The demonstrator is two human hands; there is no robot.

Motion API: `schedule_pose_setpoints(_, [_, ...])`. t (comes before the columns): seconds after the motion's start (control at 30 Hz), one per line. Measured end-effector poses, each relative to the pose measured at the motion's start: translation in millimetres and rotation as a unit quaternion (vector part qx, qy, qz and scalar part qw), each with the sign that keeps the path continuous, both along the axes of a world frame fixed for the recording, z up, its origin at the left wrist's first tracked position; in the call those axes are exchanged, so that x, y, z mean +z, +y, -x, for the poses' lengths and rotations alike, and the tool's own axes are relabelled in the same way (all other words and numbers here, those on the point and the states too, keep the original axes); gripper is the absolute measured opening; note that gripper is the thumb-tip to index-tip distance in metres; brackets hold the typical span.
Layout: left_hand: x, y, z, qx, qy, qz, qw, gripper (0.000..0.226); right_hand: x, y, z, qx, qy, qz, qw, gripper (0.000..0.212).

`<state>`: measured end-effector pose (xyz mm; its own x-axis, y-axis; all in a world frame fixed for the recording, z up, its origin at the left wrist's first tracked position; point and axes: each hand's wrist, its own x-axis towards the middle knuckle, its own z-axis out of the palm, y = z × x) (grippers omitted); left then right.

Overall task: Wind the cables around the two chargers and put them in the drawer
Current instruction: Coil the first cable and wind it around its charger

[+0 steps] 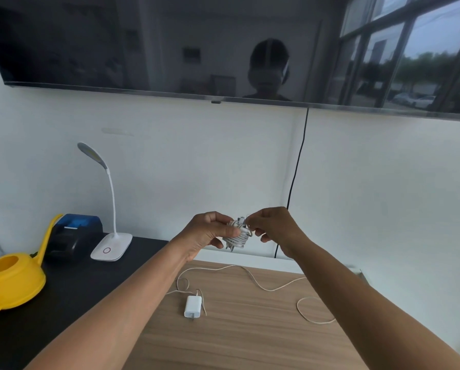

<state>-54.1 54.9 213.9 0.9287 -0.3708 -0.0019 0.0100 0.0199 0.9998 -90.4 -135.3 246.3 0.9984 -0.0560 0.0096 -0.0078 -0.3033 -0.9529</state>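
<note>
Held the first charger (236, 227), swathed in its wound cable (238, 240), aloft in the left hand (210, 232), fingers and thumb curled round the bundle; pinched the free end at the bundle's top with the fingertips of the right hand (273, 227). Left on the wooden table (250, 343) beneath: the second charger (193, 306), lying flat, its loose cable (267, 289) sprawled in curves. Judged as the close of the first winding. Called next for tucking that end fast, then stowing the bundle; no drawer in view.
</note>
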Motion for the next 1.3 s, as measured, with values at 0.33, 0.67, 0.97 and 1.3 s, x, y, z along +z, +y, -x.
schedule_pose_setpoints(0.33, [4,-3,5,-0.018,-0.036,-0.039,0.998,0.037,-13,-13,0,0.016,0.06,-0.107,0.992,0.013])
schedule_pose_setpoints(0.67, [9,-1,0,0.004,-0.085,-0.151,0.985,0.054,-13,-4,6,0.004,-0.007,-0.03,1.0,0.022])
schedule_pose_setpoints(0.97, [2,-15,9,0.029,-0.199,-0.286,0.937,0.057,-6,-9,2,0.042,0.061,0.079,0.994,0.018])
schedule_pose_setpoints(1.3, [5,-17,7,-0.01,-0.106,-0.224,0.969,0.059,-24,-4,1,-0.034,-0.087,0.122,0.988,0.013])
